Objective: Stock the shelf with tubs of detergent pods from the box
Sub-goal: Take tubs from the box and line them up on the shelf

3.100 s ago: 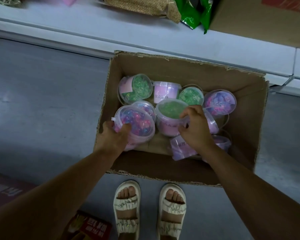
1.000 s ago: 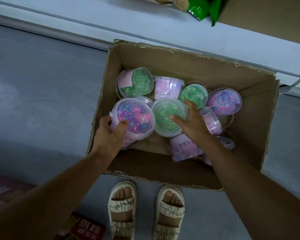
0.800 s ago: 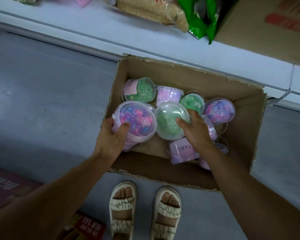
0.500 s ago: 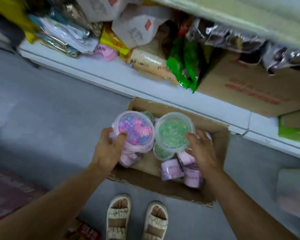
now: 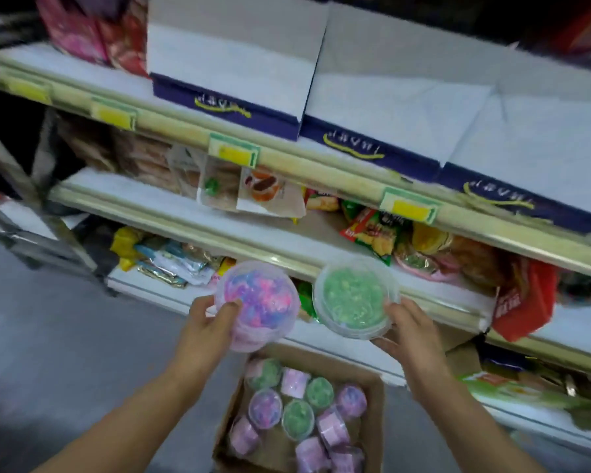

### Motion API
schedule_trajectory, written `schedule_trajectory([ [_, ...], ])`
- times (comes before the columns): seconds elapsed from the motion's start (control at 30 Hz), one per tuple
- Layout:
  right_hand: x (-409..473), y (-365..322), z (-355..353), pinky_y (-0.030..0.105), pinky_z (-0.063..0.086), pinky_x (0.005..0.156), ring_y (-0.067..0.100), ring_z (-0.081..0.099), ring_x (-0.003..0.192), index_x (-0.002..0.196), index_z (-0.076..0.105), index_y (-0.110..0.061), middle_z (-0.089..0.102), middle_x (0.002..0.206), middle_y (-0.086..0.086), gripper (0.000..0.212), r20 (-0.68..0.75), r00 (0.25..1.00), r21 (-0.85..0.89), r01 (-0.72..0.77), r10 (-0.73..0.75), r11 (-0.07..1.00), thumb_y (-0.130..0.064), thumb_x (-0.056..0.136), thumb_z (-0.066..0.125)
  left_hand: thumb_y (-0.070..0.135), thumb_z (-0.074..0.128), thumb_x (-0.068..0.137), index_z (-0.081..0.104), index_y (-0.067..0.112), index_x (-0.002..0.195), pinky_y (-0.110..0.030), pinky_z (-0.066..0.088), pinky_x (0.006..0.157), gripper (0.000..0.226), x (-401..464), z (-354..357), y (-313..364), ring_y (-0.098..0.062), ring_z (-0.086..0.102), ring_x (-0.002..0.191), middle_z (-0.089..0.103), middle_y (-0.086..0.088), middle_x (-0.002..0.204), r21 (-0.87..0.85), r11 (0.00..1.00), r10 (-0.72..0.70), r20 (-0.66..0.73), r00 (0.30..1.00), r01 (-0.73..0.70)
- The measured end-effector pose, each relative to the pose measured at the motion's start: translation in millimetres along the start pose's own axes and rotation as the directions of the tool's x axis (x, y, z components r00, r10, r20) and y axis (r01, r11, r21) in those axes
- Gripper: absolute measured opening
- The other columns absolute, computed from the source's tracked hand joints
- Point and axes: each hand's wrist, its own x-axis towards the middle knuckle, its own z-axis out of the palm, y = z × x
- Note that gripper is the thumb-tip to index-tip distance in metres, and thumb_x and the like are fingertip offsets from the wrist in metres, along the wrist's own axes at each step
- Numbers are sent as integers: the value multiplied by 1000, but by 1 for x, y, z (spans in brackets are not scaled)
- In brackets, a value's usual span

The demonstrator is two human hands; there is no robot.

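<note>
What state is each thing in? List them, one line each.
Left hand: grips the pink tub.
Right hand: grips the green tub.
Pink tub: lidded, held above the box.
Green tub: lidded, held up near the shelf.
Box: open, on the floor, tubs left inside.
Tubs in box: lidded, some upright, some on their sides.
Shelf: holds snack packets.

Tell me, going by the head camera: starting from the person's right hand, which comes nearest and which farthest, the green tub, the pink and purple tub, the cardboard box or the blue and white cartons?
From the right hand:
1. Green tub: held in that hand.
2. Pink and purple tub: to its left, held by the left hand.
3. Cardboard box: below, on the floor.
4. Blue and white cartons: on the upper shelf.

Items 2 and 3 are close to call.
</note>
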Motion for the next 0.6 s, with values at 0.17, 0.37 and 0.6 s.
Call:
schedule_trajectory([
  [0.17,-58,-102,-6,40,55,79,27,62,99,96,61,-15,63,107,12,10,-43,995,113,100,-96,989,-20,94,52,37,64,82,54,18,102,-32,53,65,30,-36,-30,98,-25,61,92,59,-13,111,-119,990,92,89,992,-81],
  [0.37,-104,-194,-13,41,54,84,27,63,105,107,59,-16,63,116,13,19,-47,975,207,222,-217,953,-28,93,53,30,52,94,50,12,111,-33,52,64,24,-75,-45,196,-30,64,86,61,-14,106,-203,961,223,170,960,-188],
  [0.6,-123,-279,-27,39,54,80,33,65,97,111,55,-18,57,116,16,23,-127,949,277,312,-287,909,-32,93,54,32,51,95,51,13,116,-38,54,75,29,-97,-39,283,-30,64,98,62,-15,113,-240,929,340,258,904,-281],
])
